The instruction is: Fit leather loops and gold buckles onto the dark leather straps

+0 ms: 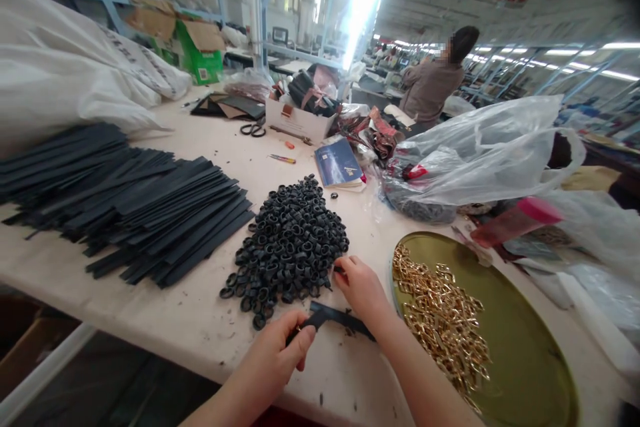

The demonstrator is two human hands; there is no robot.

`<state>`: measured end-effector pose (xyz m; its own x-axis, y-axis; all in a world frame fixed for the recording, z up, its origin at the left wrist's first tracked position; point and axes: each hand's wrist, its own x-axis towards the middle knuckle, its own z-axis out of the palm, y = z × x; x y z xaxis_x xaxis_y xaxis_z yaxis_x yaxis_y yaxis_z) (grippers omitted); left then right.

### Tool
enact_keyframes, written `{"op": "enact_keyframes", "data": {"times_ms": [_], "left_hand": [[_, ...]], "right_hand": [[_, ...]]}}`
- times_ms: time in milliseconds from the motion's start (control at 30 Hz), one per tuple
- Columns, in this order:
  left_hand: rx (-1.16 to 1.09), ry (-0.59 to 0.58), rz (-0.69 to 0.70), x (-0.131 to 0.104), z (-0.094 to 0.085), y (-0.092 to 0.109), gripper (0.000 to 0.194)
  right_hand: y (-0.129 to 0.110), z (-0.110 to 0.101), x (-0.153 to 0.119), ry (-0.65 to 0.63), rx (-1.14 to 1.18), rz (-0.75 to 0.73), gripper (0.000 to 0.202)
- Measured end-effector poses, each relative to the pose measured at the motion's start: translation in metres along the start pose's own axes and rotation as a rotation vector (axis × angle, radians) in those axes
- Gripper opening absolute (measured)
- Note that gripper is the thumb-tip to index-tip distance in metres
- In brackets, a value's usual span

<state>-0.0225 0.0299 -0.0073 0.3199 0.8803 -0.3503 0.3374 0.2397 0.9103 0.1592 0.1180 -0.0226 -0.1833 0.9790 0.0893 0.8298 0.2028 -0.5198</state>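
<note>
My left hand (283,350) is closed around a black strip (319,317), whose end sticks out past the thumb. Another dark strip (347,321) lies on the table between my hands and runs under my right forearm. At the right edge of a heap of small black loops (295,233), my right hand (364,287) pinches a small dark piece, probably one of the loops; the fingers partly cover it. Flat black strips (175,213) are stacked in piles to the left. Right of my right arm, an oval olive-gold tray (515,333) holds many gold metal buckles (445,320).
Behind the loops lie a blue booklet (339,163), black-handled scissors (253,129) and a white box (300,123) of scraps. Plastic bags (480,153) and a pink cylinder (517,221) crowd the right; a white sack (75,53) fills the far left. A person (435,83) stands beyond the table.
</note>
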Motion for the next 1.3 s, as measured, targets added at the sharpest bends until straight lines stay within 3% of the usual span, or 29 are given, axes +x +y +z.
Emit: {"op": "enact_keyframes", "data": {"times_ms": [100,233,433,633,900,1033,1133,1300], "left_hand": [[0.006,0.022,0.000,-0.001,0.002,0.001,0.024],[-0.003,0.086,0.023,-0.002,0.008,0.010,0.023],[-0.003,0.208,0.105,-0.009,0.017,0.031,0.026],[0.159,0.255,0.173,-0.027,0.022,0.034,0.026],[0.299,0.098,0.194,-0.043,0.020,0.033,0.026],[0.200,0.075,0.194,-0.053,0.022,0.038,0.019],[0.064,0.021,0.217,-0.059,0.021,0.039,0.017],[-0.006,0.032,0.222,-0.060,0.017,0.033,0.015]], "right_hand": [[0.006,-0.003,-0.012,0.018,0.023,0.024,0.020],[-0.001,-0.014,-0.030,0.058,0.146,0.075,0.009],[-0.049,-0.023,-0.072,0.071,1.126,0.386,0.030],[-0.067,-0.021,-0.101,0.032,1.616,0.545,0.024],[-0.069,-0.009,-0.123,0.029,1.575,0.446,0.020],[-0.075,-0.015,-0.127,0.005,1.640,0.508,0.033],[-0.080,-0.018,-0.130,0.054,1.604,0.538,0.035],[-0.087,-0.014,-0.139,0.094,1.409,0.448,0.034]]}}
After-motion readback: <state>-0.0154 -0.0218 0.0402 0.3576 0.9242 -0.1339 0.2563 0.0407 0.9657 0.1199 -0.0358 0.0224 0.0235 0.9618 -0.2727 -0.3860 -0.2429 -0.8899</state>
